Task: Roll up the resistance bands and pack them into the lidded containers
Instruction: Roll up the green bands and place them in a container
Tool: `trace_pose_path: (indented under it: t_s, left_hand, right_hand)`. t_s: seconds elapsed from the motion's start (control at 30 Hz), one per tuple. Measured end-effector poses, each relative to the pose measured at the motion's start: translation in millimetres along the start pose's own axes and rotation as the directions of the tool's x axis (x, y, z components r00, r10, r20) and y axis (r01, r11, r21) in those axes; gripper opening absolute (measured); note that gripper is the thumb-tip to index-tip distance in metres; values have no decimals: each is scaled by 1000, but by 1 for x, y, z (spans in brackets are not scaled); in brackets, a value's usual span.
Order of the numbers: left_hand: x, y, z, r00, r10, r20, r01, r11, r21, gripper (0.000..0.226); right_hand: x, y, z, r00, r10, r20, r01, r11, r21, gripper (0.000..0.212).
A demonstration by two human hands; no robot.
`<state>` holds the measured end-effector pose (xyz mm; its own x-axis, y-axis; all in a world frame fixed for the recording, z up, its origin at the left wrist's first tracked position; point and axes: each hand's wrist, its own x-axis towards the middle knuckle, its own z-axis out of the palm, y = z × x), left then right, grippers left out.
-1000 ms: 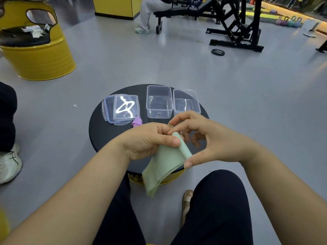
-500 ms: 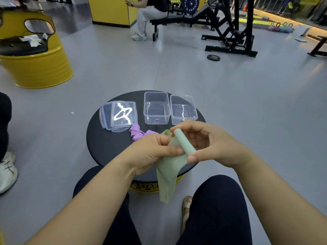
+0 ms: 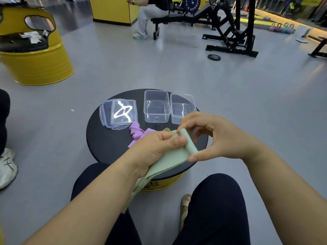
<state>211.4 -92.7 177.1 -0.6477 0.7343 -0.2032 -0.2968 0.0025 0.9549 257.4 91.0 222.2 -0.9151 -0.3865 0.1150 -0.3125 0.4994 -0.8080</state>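
Note:
A pale green resistance band (image 3: pixel 166 162) is held above the near edge of a round black table (image 3: pixel 106 144). Its upper end is wound into a thin roll, and its loose tail hangs down past my left wrist. My left hand (image 3: pixel 155 149) grips the flat part with the thumb pressed on it. My right hand (image 3: pixel 217 138) pinches the roll between fingertips and thumb. A purple band (image 3: pixel 137 132) lies crumpled on the table behind my left hand. Two clear open containers (image 3: pixel 156 106) (image 3: pixel 182 108) stand side by side at the back, with stacked clear lids (image 3: pixel 120 113) to their left.
The table tops a yellow drum between my knees. A yellow barrel seat (image 3: pixel 33 50) stands far left, and a white shoe (image 3: pixel 7 167) shows at the left edge. A person sits on a bench (image 3: pixel 169 18) beyond, near black gym racks (image 3: pixel 235 32) and a weight plate (image 3: pixel 214 57).
The camera view tilted up. The roll at the green band's top has grown a little, and more of the purple band shows behind my left hand.

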Motion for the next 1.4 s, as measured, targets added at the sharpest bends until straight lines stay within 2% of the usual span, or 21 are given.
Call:
trace_pose_path:
  t_s: [0.1, 0.2, 0.3, 0.4, 0.47, 0.67, 0.8, 0.97, 1.13, 1.27, 1.4]
  left_hand:
    - [-1, 0, 2, 998, -47, -49, 45, 998, -34, 40]
    - [0, -1, 2, 992, 11, -129, -13, 1000, -12, 45]
    - [-3, 2, 7, 972, 94, -214, -96, 995, 0, 35]
    - [-5, 5, 13, 951, 156, -267, -157, 987, 17, 26]
    - [-4, 5, 15, 934, 169, -314, -174, 985, 12, 25]
    - [-1, 4, 12, 925, 171, -339, -158, 985, 66, 21]
    - [-2, 6, 14, 930, 203, -307, -191, 979, 71, 22]
    - [-4, 6, 18, 923, 224, -314, -225, 974, 33, 22]
    - [-9, 8, 21, 920, 214, -328, -217, 976, 27, 21]
    - [-6, 17, 20, 905, 268, -332, -252, 964, 89, 27]
    - [-4, 25, 17, 873, 342, -348, -322, 939, 117, 11]
  right_hand:
    - [1, 0, -4, 997, 52, 53, -49, 997, -59, 55]
    - [0, 3, -3, 990, 131, 60, -132, 991, 10, 66]
    - [-3, 7, 5, 977, 210, -44, -190, 943, 272, 54]
    - [-2, 10, 18, 936, 265, -230, -166, 912, 374, 40]
    - [0, 10, 23, 905, 271, -327, -149, 924, 352, 33]
    - [8, 2, 14, 880, 188, -437, -92, 968, 232, 2]
    - [11, -2, 7, 862, 137, -489, -75, 987, 145, 9]
    - [13, -3, 7, 868, 100, -487, -69, 994, 80, 12]
    - [12, -7, 3, 907, 120, -403, -82, 990, 112, 13]
    - [11, -12, 3, 932, 80, -355, -79, 997, 17, 13]
    - [12, -12, 3, 923, 41, -382, -64, 997, -47, 13]
